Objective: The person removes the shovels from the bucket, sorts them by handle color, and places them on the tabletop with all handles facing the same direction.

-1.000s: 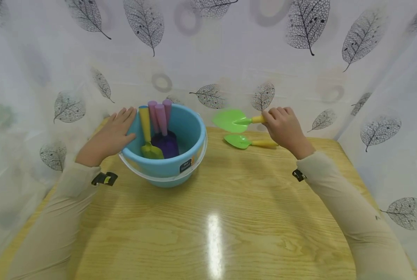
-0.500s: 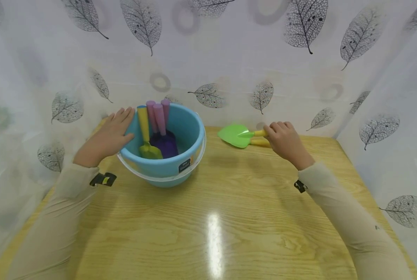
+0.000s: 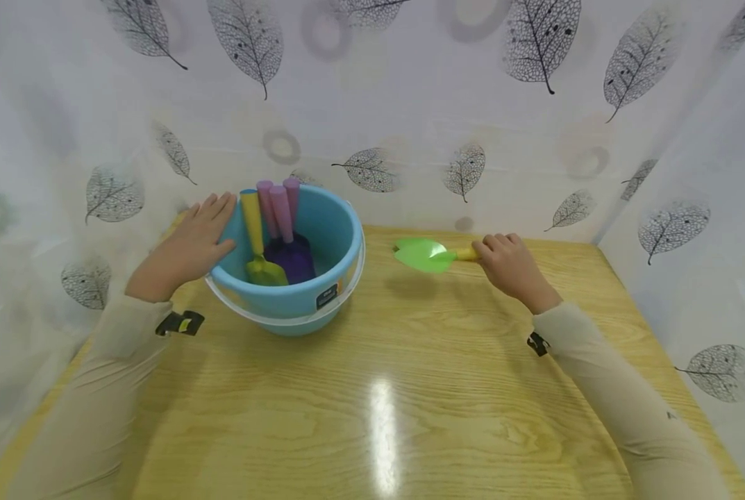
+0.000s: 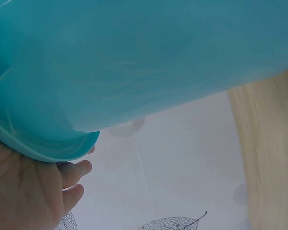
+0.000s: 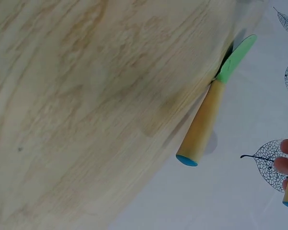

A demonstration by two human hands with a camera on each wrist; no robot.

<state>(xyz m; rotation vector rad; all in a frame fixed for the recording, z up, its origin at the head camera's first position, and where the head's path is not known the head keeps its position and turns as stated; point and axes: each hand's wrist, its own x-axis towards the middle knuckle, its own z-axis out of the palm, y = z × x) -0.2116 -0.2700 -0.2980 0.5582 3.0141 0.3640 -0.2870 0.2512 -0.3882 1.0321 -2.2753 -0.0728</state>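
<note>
My right hand (image 3: 508, 266) is curled around the yellow handle of a green trowel (image 3: 423, 257), held low over the far right part of the table (image 3: 409, 389), just above a second green trowel (image 3: 412, 243) that lies on the wood near the far edge; the right wrist view shows that one's handle (image 5: 200, 125) flat on the table, apart from my fingers (image 5: 284, 163). I judge the trowel light, stiff plastic, a little slick on the blade, so the handle is the place to hold it. My left hand (image 3: 187, 250) lies with straight fingers flat against the outer wall of the blue bucket (image 3: 322, 226), near the far left corner, gripping nothing. Inside the bucket lean a yellow-handled trowel (image 3: 256, 239) and purple spades (image 3: 285, 232) with pink handles, which crowd its left side. The white bail handle (image 3: 272, 318) hangs down at the front.
</note>
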